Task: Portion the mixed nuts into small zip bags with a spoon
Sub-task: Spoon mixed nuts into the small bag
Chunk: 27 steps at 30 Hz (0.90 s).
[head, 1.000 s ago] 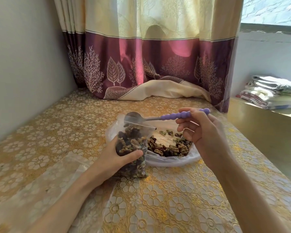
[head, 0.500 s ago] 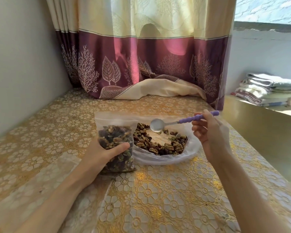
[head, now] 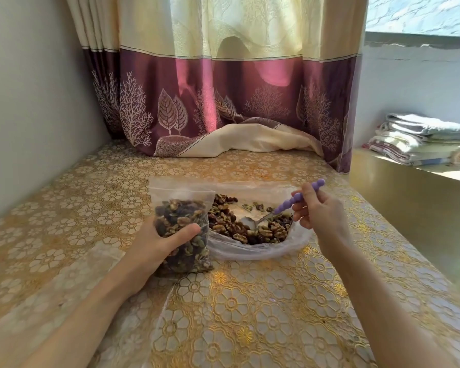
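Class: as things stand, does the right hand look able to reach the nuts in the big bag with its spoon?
Probably yes: the right hand holds the spoon, its bowl already among the nuts; the big bag lies open.

A gold floral tablecloth (head: 250,314) is spread over the table. A cream and maroon curtain (head: 223,88) is draped onto its far edge. Folded towels (head: 422,139) are stacked on a ledge (head: 409,187) beyond the right edge.
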{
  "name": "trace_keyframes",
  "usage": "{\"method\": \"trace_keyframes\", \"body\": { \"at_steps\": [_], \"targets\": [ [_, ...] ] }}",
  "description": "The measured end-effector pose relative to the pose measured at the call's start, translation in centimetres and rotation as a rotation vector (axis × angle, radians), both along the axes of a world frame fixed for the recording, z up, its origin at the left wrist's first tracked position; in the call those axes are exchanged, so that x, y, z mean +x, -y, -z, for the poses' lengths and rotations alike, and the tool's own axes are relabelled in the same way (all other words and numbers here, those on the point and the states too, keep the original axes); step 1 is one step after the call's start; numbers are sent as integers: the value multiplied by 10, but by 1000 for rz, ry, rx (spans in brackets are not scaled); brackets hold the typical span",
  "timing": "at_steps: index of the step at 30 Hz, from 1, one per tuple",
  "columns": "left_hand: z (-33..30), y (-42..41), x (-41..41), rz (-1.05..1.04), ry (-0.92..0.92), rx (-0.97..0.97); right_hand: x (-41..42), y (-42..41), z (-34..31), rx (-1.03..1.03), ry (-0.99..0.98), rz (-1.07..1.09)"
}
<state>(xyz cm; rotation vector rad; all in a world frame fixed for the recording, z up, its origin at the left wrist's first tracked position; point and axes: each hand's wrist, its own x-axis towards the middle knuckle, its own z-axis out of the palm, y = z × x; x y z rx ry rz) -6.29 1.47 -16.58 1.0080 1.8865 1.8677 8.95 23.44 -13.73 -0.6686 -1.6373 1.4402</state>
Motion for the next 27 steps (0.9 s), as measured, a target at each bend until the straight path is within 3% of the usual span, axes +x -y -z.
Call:
{"method": "trace_keyframes", "body": {
  "at_steps": [10,27],
  "targets": [
    [0,2,-1,45,38,-18,-2,3,2,-187,-18,10],
    [2,3,-3,77,68,-82,-3,5,-10,-150,-223,123]
  ]
}}
